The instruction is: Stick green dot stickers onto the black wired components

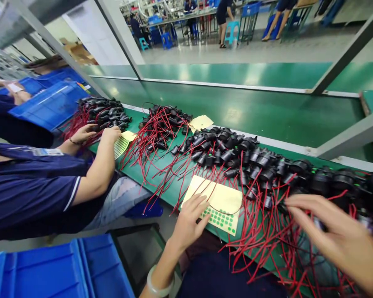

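Note:
My left hand (191,221) rests on the left part of a pale yellow sticker sheet (219,188) with rows of round green stickers, its fingers spread. A loose backing flap lies curled over the upper part of the sheet. At the right, my right hand (335,238) is slightly blurred, with thumb and forefinger pinched at a small black plastic part (283,207) on the edge of the pile. The rest of that part is hard to see. A long heap of black cylindrical parts (226,155) with red wires (261,231) stretches along the green bench around both hands.
A co-worker (46,182) sits at the left, hands by another green-dotted sheet (121,145) and a black pile (107,111). A further wired pile (166,124) lies between us. Blue crates (52,269) stand lower left. Metal posts (350,136) rise beyond the bench.

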Motion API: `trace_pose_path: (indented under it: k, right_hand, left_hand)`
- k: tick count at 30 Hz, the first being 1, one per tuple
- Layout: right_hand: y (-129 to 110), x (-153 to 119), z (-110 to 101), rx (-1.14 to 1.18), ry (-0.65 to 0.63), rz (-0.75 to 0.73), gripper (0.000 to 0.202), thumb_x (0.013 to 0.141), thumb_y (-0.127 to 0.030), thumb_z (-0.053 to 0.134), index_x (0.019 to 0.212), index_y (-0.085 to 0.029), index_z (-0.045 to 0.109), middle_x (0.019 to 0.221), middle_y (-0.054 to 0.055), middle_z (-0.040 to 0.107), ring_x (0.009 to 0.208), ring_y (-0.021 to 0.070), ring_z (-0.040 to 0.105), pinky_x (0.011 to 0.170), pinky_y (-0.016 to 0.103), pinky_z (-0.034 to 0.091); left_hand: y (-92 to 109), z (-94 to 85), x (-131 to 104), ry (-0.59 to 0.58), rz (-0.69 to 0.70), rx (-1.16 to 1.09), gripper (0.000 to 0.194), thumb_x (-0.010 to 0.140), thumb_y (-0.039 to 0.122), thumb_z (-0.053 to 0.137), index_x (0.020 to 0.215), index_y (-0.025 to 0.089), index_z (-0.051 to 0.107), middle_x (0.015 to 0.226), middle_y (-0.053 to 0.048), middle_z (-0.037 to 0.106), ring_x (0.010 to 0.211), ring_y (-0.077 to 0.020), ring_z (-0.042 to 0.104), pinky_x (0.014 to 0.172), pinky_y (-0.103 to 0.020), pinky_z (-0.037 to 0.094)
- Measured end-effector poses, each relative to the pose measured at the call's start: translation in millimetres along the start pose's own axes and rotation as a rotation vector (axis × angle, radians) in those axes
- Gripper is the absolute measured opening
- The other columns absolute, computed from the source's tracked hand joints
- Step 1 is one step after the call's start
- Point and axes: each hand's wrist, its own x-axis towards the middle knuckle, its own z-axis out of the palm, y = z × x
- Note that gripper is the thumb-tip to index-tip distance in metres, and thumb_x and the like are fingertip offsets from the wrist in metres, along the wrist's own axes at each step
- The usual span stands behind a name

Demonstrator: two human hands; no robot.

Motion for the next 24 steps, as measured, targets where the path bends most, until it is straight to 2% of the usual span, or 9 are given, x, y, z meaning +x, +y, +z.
trace_pose_path:
  k: [2, 4, 7, 10, 14, 16, 20, 24]
  right_hand:
    - [-35, 6, 37, 0.073, -0.133, -0.127, 0.016, 0.098, -0.030, 0.046, 0.102, -0.022, 0.060, 0.102, 0.007, 0.065, 0.095, 0.0191, 0.062, 0.084, 0.034, 0.051]
    - [-61, 12, 72, 0.087, -0.245, -0.194, 0.019, 0.098, -0.020, 0.041, 0.100, -0.020, 0.059, 0.099, 0.006, 0.064, 0.092, 0.0173, 0.061, 0.080, 0.031, 0.052]
    - [-78, 9, 106, 0.042, -0.353, -0.216, 0.020, 0.096, -0.016, 0.043, 0.090, -0.021, 0.061, 0.087, 0.003, 0.063, 0.077, 0.0171, 0.061, 0.068, 0.030, 0.052]
    - [-73, -2, 110, -0.042, -0.402, -0.196, 0.022, 0.094, -0.015, 0.044, 0.083, -0.020, 0.062, 0.079, 0.002, 0.061, 0.069, 0.0183, 0.059, 0.062, 0.031, 0.051]
    - [-59, -9, 103, -0.135, -0.382, -0.174, 0.024, 0.095, -0.014, 0.040, 0.100, -0.017, 0.063, 0.101, 0.009, 0.064, 0.088, 0.0234, 0.061, 0.075, 0.037, 0.052]
    - [-58, -7, 105, -0.160, -0.369, -0.164, 0.024, 0.096, -0.016, 0.040, 0.103, -0.016, 0.062, 0.106, 0.010, 0.063, 0.092, 0.0236, 0.060, 0.077, 0.036, 0.051]
    - [-64, -4, 118, -0.188, -0.355, -0.147, 0.020, 0.096, -0.019, 0.044, 0.097, -0.018, 0.063, 0.096, 0.007, 0.061, 0.081, 0.0206, 0.057, 0.073, 0.034, 0.050]
    - [-69, -8, 133, -0.206, -0.303, -0.138, 0.021, 0.096, -0.019, 0.042, 0.096, -0.016, 0.063, 0.104, 0.011, 0.061, 0.086, 0.0233, 0.057, 0.075, 0.037, 0.050]
  left_hand:
    - [-2, 3.5, -5, -0.045, 0.001, 0.080, 0.025, 0.088, 0.024, 0.060, 0.112, 0.021, 0.066, 0.131, -0.011, 0.061, 0.128, -0.0295, 0.049, 0.102, -0.050, 0.045]
    - [-5, 6.5, -10, -0.058, -0.034, 0.145, 0.028, 0.088, 0.027, 0.062, 0.115, 0.022, 0.066, 0.138, -0.012, 0.056, 0.132, -0.0317, 0.044, 0.103, -0.052, 0.042]
    - [-9, 10.3, -16, -0.054, -0.087, 0.173, 0.040, 0.087, 0.032, 0.063, 0.125, 0.019, 0.060, 0.143, -0.015, 0.049, 0.135, -0.0317, 0.041, 0.105, -0.051, 0.040]
    - [-11, 13.3, -20, -0.044, -0.113, 0.168, 0.044, 0.087, 0.034, 0.063, 0.127, 0.017, 0.058, 0.145, -0.014, 0.048, 0.136, -0.0312, 0.039, 0.107, -0.049, 0.038]
    - [-13, 15.7, -21, -0.030, -0.114, 0.154, 0.044, 0.087, 0.036, 0.062, 0.127, 0.018, 0.058, 0.145, -0.014, 0.049, 0.136, -0.0311, 0.040, 0.107, -0.049, 0.038]
    - [-13, 16.4, -21, -0.025, -0.115, 0.149, 0.044, 0.087, 0.036, 0.062, 0.128, 0.018, 0.058, 0.144, -0.013, 0.049, 0.136, -0.0310, 0.040, 0.108, -0.048, 0.037]
    - [-13, 17.0, -21, -0.025, -0.124, 0.131, 0.044, 0.088, 0.036, 0.062, 0.127, 0.018, 0.058, 0.145, -0.013, 0.049, 0.136, -0.0311, 0.040, 0.108, -0.048, 0.037]
    - [-11, 15.9, -21, -0.023, -0.131, 0.110, 0.044, 0.089, 0.035, 0.060, 0.129, 0.018, 0.057, 0.145, -0.014, 0.048, 0.136, -0.0309, 0.040, 0.107, -0.049, 0.038]
